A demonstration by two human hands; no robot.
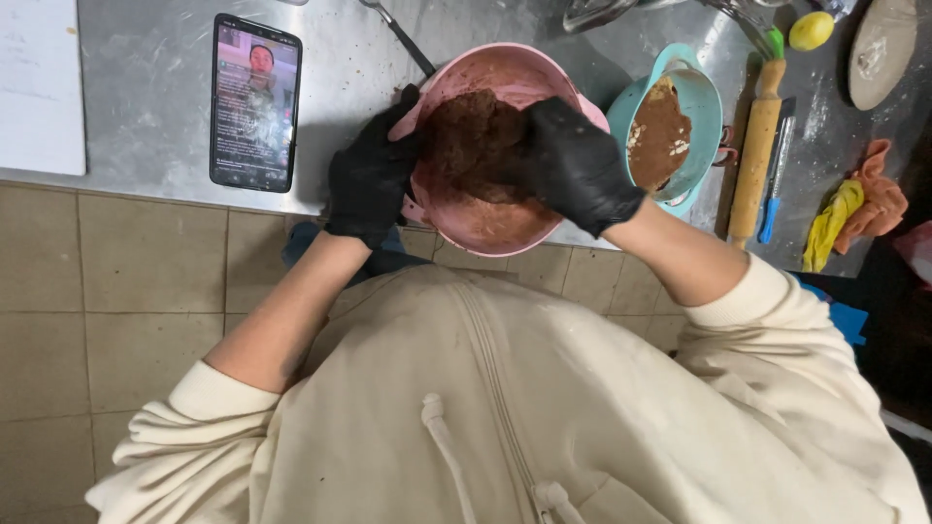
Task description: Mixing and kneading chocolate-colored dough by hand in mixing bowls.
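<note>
Cream hoodie sleeves (748, 320) of mine, pushed up, fill the bottom of the view, and past them the brown dough (471, 146) sits in the pink bowl (485, 228) at the edge of the steel counter (146, 116), pressed between my two black-gloved hands. My left hand (372, 175) is curled around the bowl's left rim with fingertips against the lump, while my right hand (575, 165) is closed over the dough's right side from above. Just right of the bowl stands a teal bowl (701, 92) of brown powder, then a wooden rolling pin (755, 160); a phone (254, 102) lies well to the left.
</note>
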